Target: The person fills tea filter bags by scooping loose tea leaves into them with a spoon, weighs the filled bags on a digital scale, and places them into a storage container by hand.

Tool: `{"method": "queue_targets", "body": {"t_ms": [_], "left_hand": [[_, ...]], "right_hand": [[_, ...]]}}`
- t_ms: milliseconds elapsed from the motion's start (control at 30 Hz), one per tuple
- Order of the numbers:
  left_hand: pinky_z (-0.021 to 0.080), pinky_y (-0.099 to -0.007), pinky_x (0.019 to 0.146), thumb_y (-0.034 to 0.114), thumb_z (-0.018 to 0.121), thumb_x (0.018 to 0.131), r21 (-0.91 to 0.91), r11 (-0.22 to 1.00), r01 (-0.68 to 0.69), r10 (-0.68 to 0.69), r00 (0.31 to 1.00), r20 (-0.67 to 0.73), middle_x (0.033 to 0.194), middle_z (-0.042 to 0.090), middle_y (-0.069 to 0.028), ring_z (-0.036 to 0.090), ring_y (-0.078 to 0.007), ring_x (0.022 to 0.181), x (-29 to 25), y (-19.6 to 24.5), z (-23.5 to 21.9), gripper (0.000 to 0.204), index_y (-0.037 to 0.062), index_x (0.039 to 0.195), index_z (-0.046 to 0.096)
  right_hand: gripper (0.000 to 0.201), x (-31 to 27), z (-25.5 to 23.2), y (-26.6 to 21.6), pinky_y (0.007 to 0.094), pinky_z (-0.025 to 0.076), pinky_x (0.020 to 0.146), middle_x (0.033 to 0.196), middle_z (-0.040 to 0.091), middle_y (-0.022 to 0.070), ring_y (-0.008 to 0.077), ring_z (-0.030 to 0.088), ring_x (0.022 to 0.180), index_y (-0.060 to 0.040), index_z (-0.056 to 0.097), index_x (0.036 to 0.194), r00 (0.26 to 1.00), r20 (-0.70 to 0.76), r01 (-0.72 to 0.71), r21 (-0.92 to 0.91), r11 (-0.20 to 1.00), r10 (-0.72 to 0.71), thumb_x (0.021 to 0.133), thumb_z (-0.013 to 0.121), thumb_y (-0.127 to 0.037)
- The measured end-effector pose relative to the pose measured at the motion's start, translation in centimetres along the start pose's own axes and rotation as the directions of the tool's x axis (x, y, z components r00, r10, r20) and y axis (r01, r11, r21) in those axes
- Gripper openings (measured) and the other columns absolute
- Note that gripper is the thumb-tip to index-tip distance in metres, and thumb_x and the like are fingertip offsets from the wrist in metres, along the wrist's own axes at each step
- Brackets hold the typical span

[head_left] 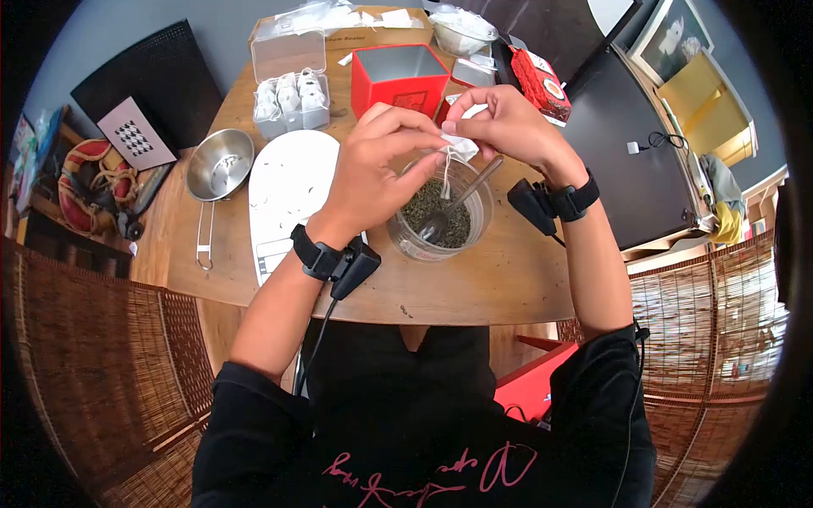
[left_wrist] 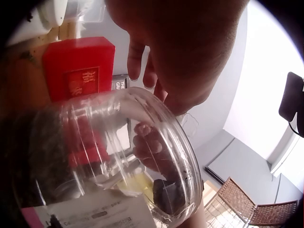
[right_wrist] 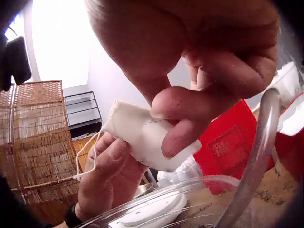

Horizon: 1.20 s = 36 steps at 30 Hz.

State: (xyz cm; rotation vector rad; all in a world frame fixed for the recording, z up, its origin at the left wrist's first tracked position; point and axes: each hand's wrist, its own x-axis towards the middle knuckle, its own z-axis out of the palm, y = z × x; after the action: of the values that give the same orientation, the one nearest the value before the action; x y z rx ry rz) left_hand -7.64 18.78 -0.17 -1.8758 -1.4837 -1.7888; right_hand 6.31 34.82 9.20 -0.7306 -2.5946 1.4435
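A small white drawstring tea bag is held between both hands above the jar, its thin string hanging down from one end. My left hand pinches the string end between thumb and fingers. At the other end, my right hand pinches the cloth with thumb and forefinger, as the right wrist view shows up close. Directly below stands a clear plastic jar part filled with dried green leaves. A metal spoon leans inside it, its bowl in the leaves and its handle over the rim.
Left of the jar lies a white scale with scattered leaf bits, beside a steel pan. Behind stand a clear box of filled bags, an open red box and a bowl of white bags. The table's front edge is close to my body.
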Motion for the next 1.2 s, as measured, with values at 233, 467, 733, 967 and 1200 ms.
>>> {"method": "queue_targets", "body": {"t_ms": [233,467,733,967,1200], "left_hand": [[0.053,-0.0338,0.081,0.005,0.086,0.074,-0.057,0.998,0.039,-0.042,0.998,-0.05,0.093,0.074,-0.0059,0.066,-0.0218,0.089,-0.2,-0.3,-0.2,0.015,0.0054,0.087,0.079],[0.053,-0.0314,0.08,0.002,0.089,0.07,-0.069,0.996,0.053,-0.055,0.998,-0.031,0.09,0.074,-0.0045,0.067,-0.0182,0.087,-0.1,0.3,0.0,0.017,0.0058,0.084,0.08],[0.052,-0.0334,0.075,0.01,0.092,0.071,-0.079,0.997,0.014,-0.012,1.0,0.021,0.088,0.074,-0.0043,0.066,-0.0208,0.083,-0.1,0.4,0.1,0.018,0.0064,0.08,0.077],[0.052,-0.0332,0.075,0.015,0.092,0.072,-0.06,0.997,0.058,-0.058,0.998,-0.002,0.087,0.073,-0.0054,0.066,-0.0215,0.083,-0.2,0.3,0.4,0.021,0.0064,0.083,0.077],[0.052,-0.033,0.072,0.008,0.085,0.074,-0.075,0.994,0.078,-0.075,0.997,0.031,0.084,0.073,-0.007,0.066,-0.022,0.078,-0.4,0.1,0.7,0.013,0.0045,0.079,0.074]], "right_hand": [[0.029,-2.8,-1.0,0.5,0.0184,0.044,0.053,0.077,0.075,0.002,0.0022,0.061,0.061,-0.0025,0.074,0.098,0.979,-0.181,0.114,0.116,0.987,-0.092,0.094,0.079,-0.031],[0.025,-4.7,1.1,0.1,0.0176,0.041,0.053,0.076,0.073,-0.0002,0.0,0.059,0.062,-0.0027,0.076,0.095,0.995,-0.071,0.08,0.074,0.994,-0.075,0.093,0.08,-0.027],[0.011,-4.2,0.8,0.4,0.0184,0.045,0.054,0.077,0.074,0.0004,0.0006,0.062,0.063,-0.0014,0.077,0.093,0.997,-0.042,0.065,0.096,0.993,-0.061,0.094,0.072,-0.012],[0.011,-4.4,1.3,1.0,0.0186,0.045,0.053,0.078,0.075,0.0027,0.0023,0.064,0.064,-0.0018,0.077,0.095,0.998,-0.017,0.068,0.102,0.992,-0.067,0.094,0.071,-0.011],[0.01,-4.1,1.5,1.7,0.0184,0.045,0.054,0.077,0.074,0.0019,0.003,0.065,0.065,-0.0022,0.075,0.088,0.995,-0.007,0.099,0.225,0.969,-0.1,0.093,0.072,-0.011]]}}
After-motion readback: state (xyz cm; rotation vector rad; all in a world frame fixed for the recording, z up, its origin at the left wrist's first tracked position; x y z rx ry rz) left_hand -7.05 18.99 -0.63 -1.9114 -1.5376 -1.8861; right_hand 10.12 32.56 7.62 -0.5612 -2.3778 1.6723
